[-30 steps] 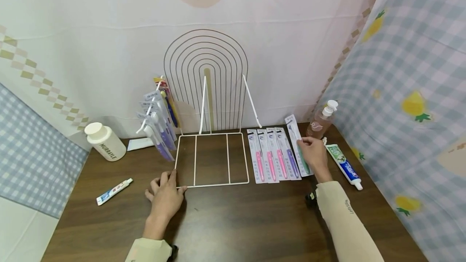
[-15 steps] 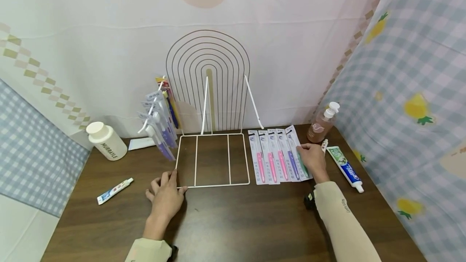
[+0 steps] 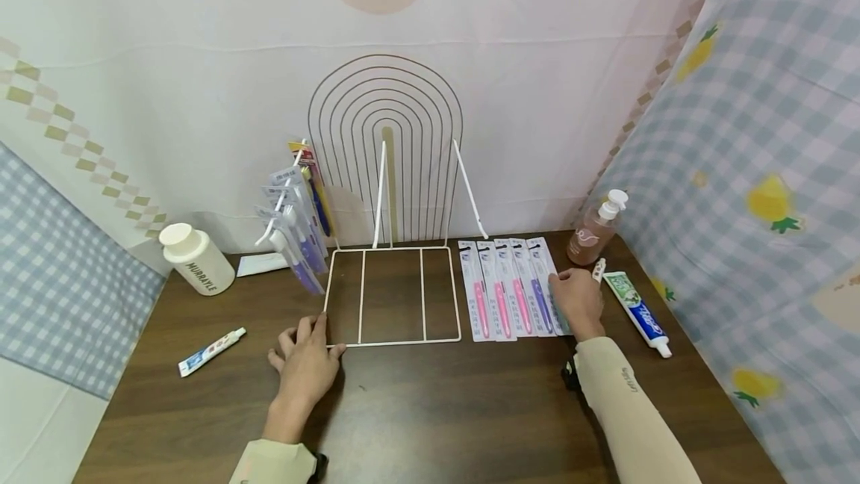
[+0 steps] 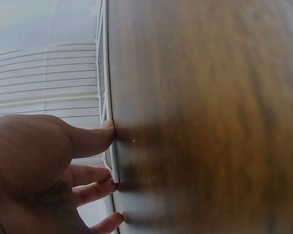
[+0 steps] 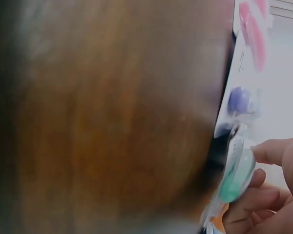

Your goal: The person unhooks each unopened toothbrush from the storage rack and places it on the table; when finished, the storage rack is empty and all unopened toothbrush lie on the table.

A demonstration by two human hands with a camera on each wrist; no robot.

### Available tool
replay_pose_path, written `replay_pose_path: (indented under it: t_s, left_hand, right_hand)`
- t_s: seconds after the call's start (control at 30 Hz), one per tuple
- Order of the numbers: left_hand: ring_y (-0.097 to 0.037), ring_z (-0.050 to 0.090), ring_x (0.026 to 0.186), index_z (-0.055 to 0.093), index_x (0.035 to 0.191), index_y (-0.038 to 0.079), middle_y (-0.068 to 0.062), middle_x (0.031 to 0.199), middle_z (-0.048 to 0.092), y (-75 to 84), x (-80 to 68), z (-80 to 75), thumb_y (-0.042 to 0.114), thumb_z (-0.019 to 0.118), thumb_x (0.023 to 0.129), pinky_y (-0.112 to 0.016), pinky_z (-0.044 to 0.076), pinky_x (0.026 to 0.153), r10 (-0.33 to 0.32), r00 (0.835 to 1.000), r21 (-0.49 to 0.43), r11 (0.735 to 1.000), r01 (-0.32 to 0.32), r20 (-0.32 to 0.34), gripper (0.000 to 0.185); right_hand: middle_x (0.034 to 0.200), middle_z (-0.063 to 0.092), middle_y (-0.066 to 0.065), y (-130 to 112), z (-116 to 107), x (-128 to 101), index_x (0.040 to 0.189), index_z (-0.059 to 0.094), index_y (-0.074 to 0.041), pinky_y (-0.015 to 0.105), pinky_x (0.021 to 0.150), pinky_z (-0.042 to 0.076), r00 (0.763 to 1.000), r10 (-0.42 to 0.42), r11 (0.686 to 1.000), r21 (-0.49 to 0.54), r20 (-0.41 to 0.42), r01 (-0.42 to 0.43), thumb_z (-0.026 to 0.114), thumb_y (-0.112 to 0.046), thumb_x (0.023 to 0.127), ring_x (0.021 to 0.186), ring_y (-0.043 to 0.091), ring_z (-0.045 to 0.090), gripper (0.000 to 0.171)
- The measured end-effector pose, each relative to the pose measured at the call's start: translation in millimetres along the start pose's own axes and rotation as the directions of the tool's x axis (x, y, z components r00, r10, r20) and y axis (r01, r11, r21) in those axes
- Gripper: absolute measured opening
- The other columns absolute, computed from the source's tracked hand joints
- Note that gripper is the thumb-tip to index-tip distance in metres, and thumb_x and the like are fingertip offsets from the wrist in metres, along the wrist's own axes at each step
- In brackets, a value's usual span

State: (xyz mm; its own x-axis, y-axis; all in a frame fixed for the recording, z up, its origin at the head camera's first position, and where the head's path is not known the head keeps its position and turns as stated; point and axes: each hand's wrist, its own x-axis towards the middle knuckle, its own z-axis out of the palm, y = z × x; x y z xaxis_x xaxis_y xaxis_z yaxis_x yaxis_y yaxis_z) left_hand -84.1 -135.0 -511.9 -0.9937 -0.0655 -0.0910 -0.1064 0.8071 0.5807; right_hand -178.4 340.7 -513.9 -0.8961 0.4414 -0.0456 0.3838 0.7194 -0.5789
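My left hand (image 3: 305, 364) holds the front left corner of a white wire display rack (image 3: 390, 343), thumb on the front bar and fingers by the side bar. In the left wrist view, the thumb and fingers (image 4: 95, 187) straddle that wire corner. At the right, my right hand (image 3: 579, 297) pinches a packaged green toothbrush (image 5: 239, 175), which it mostly hides in the head view. Left of it lie a packaged purple toothbrush (image 3: 540, 305) and several packaged pink toothbrushes (image 3: 500, 308), side by side.
Packaged toothbrushes (image 3: 298, 237) hang from the rack's left hook; its middle and right hooks (image 3: 470, 189) hold nothing. A pump bottle (image 3: 591, 237) and toothpaste tube (image 3: 638, 312) are right of my right hand. A white bottle (image 3: 196, 260) and small tube (image 3: 211, 352) lie left.
My right hand has brought the green toothbrush's pack leftward and straightened it against the purple one's pack. My left hand has stayed at the rack corner.
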Motion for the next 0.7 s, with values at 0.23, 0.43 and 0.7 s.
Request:
replay_pose_path:
  t_s: [0.23, 0.43, 0.7]
  left_hand:
    - [-0.065, 0.028, 0.152, 0.046, 0.169, -0.006, -0.028, 0.166, 0.047, -2.4, 0.0, 3.4, 0.02, 0.074, 0.109, -0.097, 0.008, 0.119, 0.01, 1.0, -0.012, 1.0, -0.01, -0.006, 0.071]
    - [-0.065, 0.028, 0.151, 0.046, 0.169, -0.005, -0.028, 0.165, 0.047, -8.5, 1.6, 5.6, 0.021, 0.075, 0.109, -0.097, 0.007, 0.119, 0.025, 1.0, -0.037, 0.999, -0.026, -0.018, 0.072]
    - [-0.062, 0.028, 0.151, 0.048, 0.169, -0.004, -0.027, 0.164, 0.049, -11.6, 2.3, 2.2, 0.024, 0.077, 0.108, -0.092, 0.007, 0.119, 0.032, 0.999, -0.077, 0.996, -0.033, -0.022, 0.074]
  right_hand:
    - [0.113, 0.083, 0.029, 1, 2, -3, 0.118, 0.083, 0.007, 0.066, 0.093, 0.059, 0.999, -0.034, 0.999, -0.005, -0.012, 0.034, 0.062, -0.026, 0.111, 0.101, 0.049, 0.077, 0.04]
    - [0.136, 0.073, 0.033, -24, 6, -29, 0.141, 0.075, 0.003, 0.074, 0.092, 0.059, 0.979, -0.195, 0.974, -0.126, -0.061, 0.186, 0.062, -0.036, 0.114, 0.114, 0.056, 0.076, 0.049]
    - [0.122, 0.074, 0.026, -81, 49, -106, 0.151, 0.068, 0.008, 0.055, 0.087, 0.066, 0.839, -0.501, 0.861, 0.023, 0.209, 0.508, 0.083, -0.028, 0.106, 0.094, 0.034, 0.074, 0.06]
